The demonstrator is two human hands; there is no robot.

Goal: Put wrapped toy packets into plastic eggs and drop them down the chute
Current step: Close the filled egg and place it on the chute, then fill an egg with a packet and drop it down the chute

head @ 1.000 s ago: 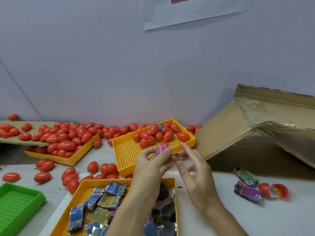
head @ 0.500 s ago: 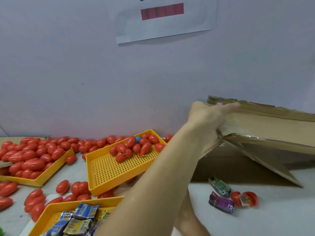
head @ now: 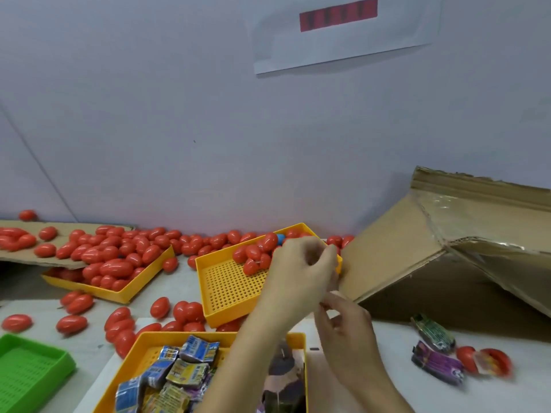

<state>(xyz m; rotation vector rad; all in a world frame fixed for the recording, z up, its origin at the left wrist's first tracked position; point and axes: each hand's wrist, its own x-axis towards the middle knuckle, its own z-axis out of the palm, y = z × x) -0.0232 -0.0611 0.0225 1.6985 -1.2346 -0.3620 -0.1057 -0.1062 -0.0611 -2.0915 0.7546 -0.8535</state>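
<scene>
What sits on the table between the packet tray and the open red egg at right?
In the head view, two loose wrapped packets lie there: a green one nearer the cardboard chute and a purple one beside the open egg. The right hand crosses near the packet tray.

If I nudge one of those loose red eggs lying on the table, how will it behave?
A loose red egg probably rolls: it is rounded, glossy, and many lie scattered outside the yellow tray. It likely wobbles off line, being oval. Probably light and slippery.

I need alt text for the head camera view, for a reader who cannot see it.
Two hands, left hand above right hand, meet beside a yellow tray of red plastic eggs, near a cardboard chute. A nearer tray holds wrapped toy packets.
</scene>
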